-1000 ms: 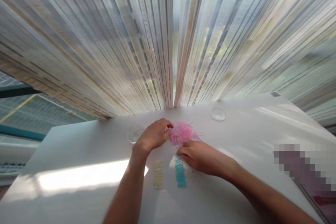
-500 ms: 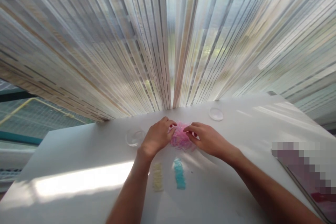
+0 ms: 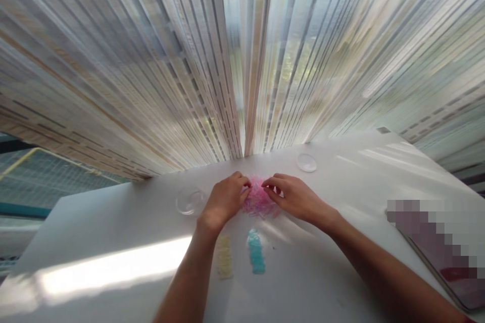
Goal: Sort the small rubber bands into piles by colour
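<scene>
A loose heap of thin pink and purple pieces [image 3: 259, 204], too small to name, lies on the white table [image 3: 303, 272]. At the heap's left side is my left hand [image 3: 227, 196], its fingers curled and the thumb close to the fingertips. From the right, my right hand [image 3: 297, 196] reaches over the heap with thumb and forefinger pinched. Whatever either hand grips is too small to make out. Nearer me lie a yellow strip of small pieces [image 3: 225, 257] and a turquoise strip [image 3: 256, 252], both lengthwise.
A clear round dish [image 3: 189, 201] stands left of my left hand. Another clear round piece [image 3: 306, 162] sits farther back on the right. A tablet-like device [image 3: 435, 262], partly blurred out, rests at the right. Striped curtains [image 3: 170, 60] hang along the table's back edge.
The view has shifted slightly, so most table items appear a little farther left. Both hands remain at the pink heap, with only small finger movements.
</scene>
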The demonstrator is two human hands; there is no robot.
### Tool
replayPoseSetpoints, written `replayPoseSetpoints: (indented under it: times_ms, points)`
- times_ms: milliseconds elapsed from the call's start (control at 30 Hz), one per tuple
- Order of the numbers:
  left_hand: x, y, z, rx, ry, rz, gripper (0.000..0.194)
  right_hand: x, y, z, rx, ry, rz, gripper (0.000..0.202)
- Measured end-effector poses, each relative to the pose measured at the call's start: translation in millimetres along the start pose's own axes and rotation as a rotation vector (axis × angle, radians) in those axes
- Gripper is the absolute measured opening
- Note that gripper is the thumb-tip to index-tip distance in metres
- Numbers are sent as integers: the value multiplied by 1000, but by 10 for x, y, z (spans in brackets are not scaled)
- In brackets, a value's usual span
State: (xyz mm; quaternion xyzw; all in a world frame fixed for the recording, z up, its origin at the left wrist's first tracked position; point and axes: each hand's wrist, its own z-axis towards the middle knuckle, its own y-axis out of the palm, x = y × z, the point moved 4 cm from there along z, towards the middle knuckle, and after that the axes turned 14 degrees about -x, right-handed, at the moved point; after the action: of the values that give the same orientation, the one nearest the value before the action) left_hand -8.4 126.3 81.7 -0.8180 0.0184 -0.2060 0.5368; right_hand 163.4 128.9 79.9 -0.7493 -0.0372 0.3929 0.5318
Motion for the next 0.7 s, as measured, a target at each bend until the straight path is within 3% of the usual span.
replayPoseSetpoints:
  times_ms: [433, 700]
  points:
    - [47, -47, -41, -58, 97, -162, 18, -61, 57, 27, 44, -40, 210, 15]
    - [33, -44, -46, -35, 156, -221, 19, -35, 52, 26, 85, -59, 227, 11]
